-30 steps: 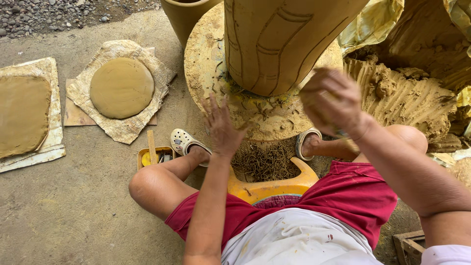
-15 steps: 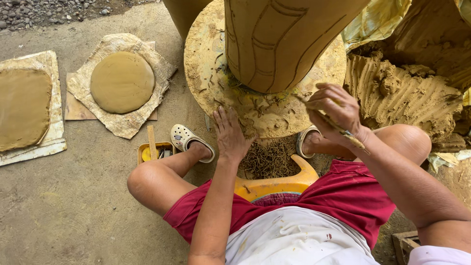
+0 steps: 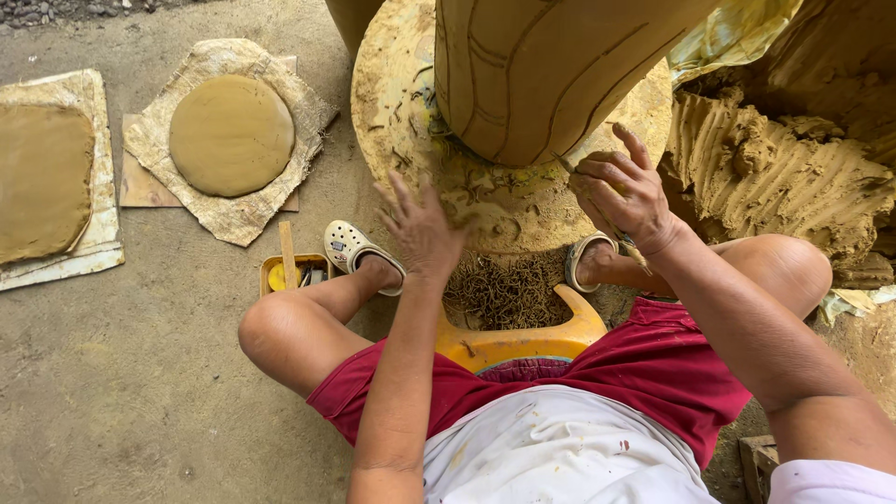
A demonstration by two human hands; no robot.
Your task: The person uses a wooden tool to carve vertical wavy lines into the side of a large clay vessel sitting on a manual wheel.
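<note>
While the left hand (image 3: 420,224) hovers with fingers spread and empty over the near rim of the round clay-caked turntable (image 3: 392,112), the right hand (image 3: 623,194) is curled around a thin carving tool (image 3: 569,168), its fingers closed on the handle and its tip pointing at the foot of the big clay vessel (image 3: 551,75). That vessel stands upright in the middle of the turntable, its wall scored with curved incised lines — clay shavings lie around its base. A heap of curly clay trimmings (image 3: 504,291) sits between the person's feet, just ahead of the yellow stool (image 3: 523,338). Beside the left foot's pale clog (image 3: 353,247) is a small yellow tray (image 3: 291,274) with a wooden stick in it. Farther left, a round clay slab (image 3: 231,135) rests on coarse cloth, and a squarish slab (image 3: 42,182) beside it. A ridged mound of raw clay (image 3: 775,177) rises on the right.
</note>
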